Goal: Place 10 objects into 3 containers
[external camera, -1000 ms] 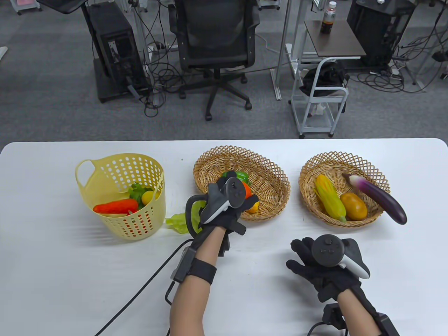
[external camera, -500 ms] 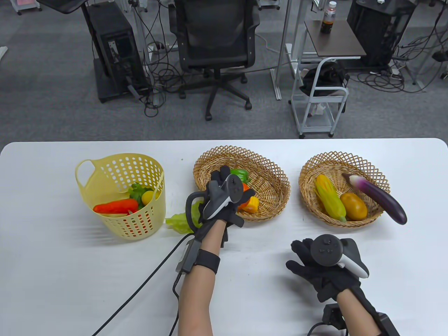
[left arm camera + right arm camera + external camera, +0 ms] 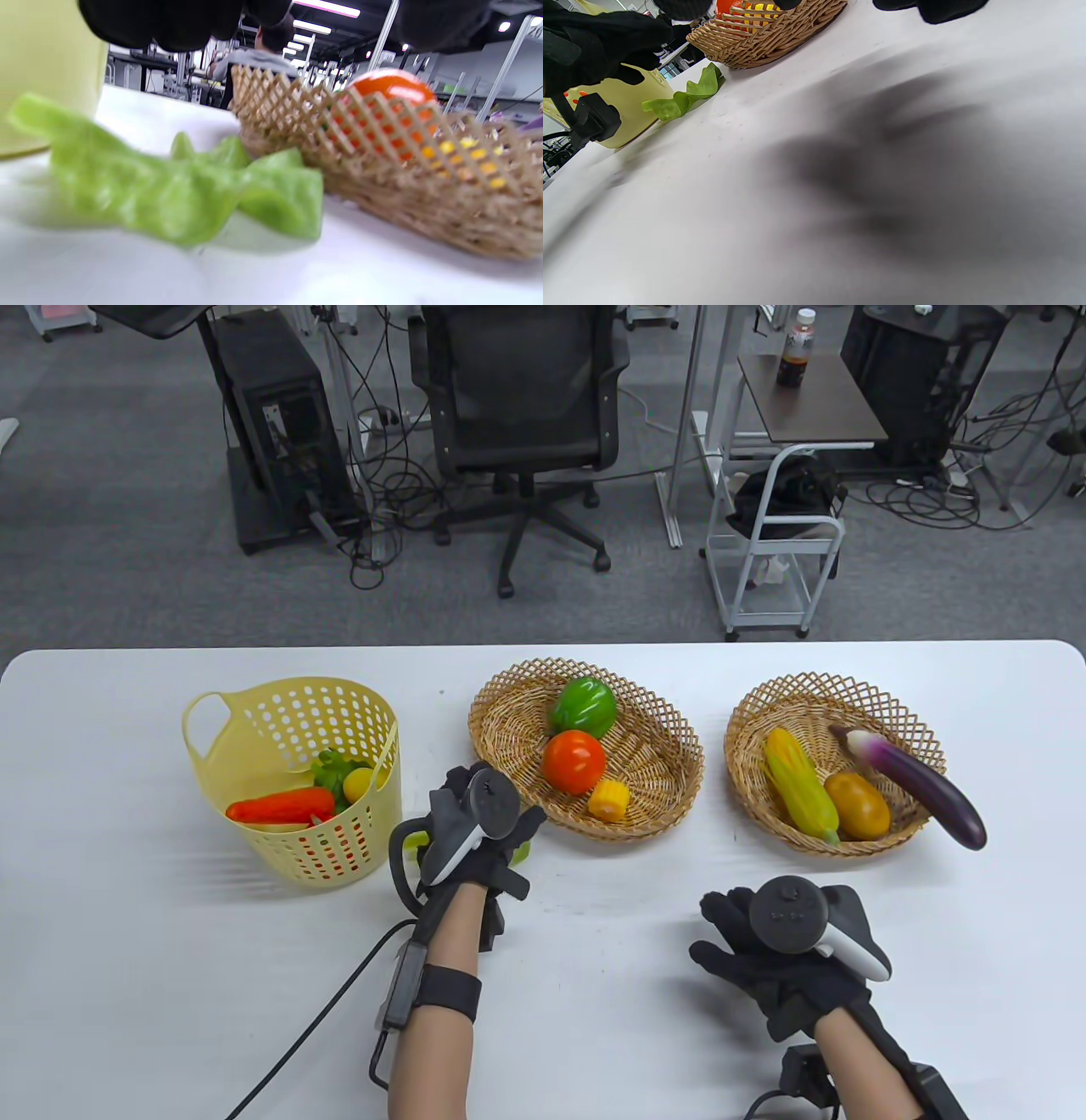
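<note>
A green lettuce leaf (image 3: 182, 195) lies on the white table between the yellow plastic basket (image 3: 254, 712) and the middle wicker basket (image 3: 670, 780). My left hand (image 3: 484, 823) hovers open just over the leaf and hides most of it in the table view. In the left wrist view its fingers (image 3: 169, 21) hang above the leaf without touching it. The middle basket holds a green pepper (image 3: 582, 706), a tomato (image 3: 574, 761) and a corn piece (image 3: 609, 799). My right hand (image 3: 738, 933) rests open and empty on the table in front.
The yellow basket holds a carrot (image 3: 280, 806), a leafy green (image 3: 335, 768) and a lemon (image 3: 358, 783). The right wicker basket (image 3: 747, 729) holds a corn cob (image 3: 799, 789), a potato (image 3: 857, 804) and an eggplant (image 3: 920, 785) that overhangs its rim.
My left hand has drawn back out of the middle wicker basket, down and to the left, to over the lettuce leaf. Pepper, tomato and corn piece now show uncovered. The right hand barely moved.
</note>
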Motion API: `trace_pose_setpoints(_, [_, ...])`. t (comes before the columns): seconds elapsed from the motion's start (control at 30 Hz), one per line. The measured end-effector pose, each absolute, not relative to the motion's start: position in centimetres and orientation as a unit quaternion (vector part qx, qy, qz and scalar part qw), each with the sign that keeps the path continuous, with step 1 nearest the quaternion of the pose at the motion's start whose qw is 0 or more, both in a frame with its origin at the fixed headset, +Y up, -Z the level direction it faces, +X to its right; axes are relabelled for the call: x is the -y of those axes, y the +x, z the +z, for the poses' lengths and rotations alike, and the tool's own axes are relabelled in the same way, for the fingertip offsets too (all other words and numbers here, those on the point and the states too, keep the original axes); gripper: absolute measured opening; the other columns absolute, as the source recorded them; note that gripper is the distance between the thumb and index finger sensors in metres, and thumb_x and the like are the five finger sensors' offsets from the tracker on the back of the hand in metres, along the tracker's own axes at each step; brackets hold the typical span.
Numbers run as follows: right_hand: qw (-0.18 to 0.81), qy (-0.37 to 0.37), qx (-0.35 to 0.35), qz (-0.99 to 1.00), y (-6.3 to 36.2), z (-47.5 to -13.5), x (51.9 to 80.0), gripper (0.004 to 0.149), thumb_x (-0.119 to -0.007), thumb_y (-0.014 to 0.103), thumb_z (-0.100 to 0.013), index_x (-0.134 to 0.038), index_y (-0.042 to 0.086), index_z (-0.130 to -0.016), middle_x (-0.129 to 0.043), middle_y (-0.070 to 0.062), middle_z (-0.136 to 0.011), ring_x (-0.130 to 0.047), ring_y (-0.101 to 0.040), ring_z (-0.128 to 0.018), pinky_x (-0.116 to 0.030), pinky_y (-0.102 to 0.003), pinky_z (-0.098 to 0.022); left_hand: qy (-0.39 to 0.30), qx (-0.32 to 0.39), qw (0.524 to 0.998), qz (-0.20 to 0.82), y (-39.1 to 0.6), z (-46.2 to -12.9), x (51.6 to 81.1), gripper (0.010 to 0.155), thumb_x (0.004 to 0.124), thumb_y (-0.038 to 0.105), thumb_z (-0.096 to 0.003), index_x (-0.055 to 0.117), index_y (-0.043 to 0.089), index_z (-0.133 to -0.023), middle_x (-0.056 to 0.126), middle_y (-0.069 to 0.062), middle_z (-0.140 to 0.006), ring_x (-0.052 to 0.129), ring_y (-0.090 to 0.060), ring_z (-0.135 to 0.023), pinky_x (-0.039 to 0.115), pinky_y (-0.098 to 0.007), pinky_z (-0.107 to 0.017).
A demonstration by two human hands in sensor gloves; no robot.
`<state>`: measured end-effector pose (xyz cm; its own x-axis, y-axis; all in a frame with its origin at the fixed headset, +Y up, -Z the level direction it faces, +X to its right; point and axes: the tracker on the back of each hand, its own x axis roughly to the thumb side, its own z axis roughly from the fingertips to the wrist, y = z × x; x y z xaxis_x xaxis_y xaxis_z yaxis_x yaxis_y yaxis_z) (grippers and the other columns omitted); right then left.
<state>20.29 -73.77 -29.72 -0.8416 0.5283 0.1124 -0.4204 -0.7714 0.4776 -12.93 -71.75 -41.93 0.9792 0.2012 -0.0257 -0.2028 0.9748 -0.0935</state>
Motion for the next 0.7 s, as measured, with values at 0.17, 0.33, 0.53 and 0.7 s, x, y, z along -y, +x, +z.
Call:
trace_pose_setpoints(0.17, [0.258,0.119,-0.224,0.932,20.3,-29.7,73.8,0.075,-0.054,0.053,-0.062,-0.025,0.011,-0.115,-0.014,-0.033,-0.116,-0.034,-0.061,-0.101,-0.049,-0.068,-0.07,-0.1,-0.014,0.99,0.099,-13.3,-42.6,74.2,0.089,0.074,0.062,-0.0529,0.037,0.01,-0.115,0.041,-0.025,-0.117,0.056,-0.053,-0.105,0.063,-0.064,-0.069])
trace_pose_setpoints(0.33, [0.261,0.119,-0.227,0.931,20.3,-29.7,73.8,0.075,-0.054,0.053,-0.062,-0.025,0.01,-0.115,-0.014,-0.033,-0.116,-0.034,-0.061,-0.101,-0.048,-0.068,-0.07,-0.129,-0.03,0.987,0.093,-13.3,-43.2,76.0,0.091,0.074,0.063,-0.0521,0.035,0.011,-0.115,0.041,-0.028,-0.116,0.061,-0.055,-0.102,0.065,-0.063,-0.067])
trace_pose_setpoints(0.53, [0.262,0.119,-0.228,0.93,20.4,-29.8,73.8,0.075,-0.054,0.053,-0.062,-0.025,0.01,-0.116,-0.014,-0.033,-0.116,-0.034,-0.061,-0.101,-0.048,-0.068,-0.07,-0.139,-0.011,0.99,0.008,-12.5,-43.3,76.6,0.078,0.074,0.056,-0.0549,0.041,0.016,-0.114,0.045,-0.022,-0.116,0.068,-0.044,-0.1,0.071,-0.057,-0.066])
trace_pose_setpoints(0.7, [0.258,0.118,-0.229,0.931,20.3,-29.8,73.8,0.074,-0.054,0.053,-0.062,-0.025,0.01,-0.115,-0.014,-0.033,-0.116,-0.034,-0.061,-0.101,-0.048,-0.068,-0.07,-0.133,-0.02,0.991,0.001,-12.9,-43.4,76.5,0.053,0.079,0.043,-0.0556,0.063,0.025,-0.103,0.06,-0.003,-0.112,0.071,-0.034,-0.099,0.074,-0.052,-0.066])
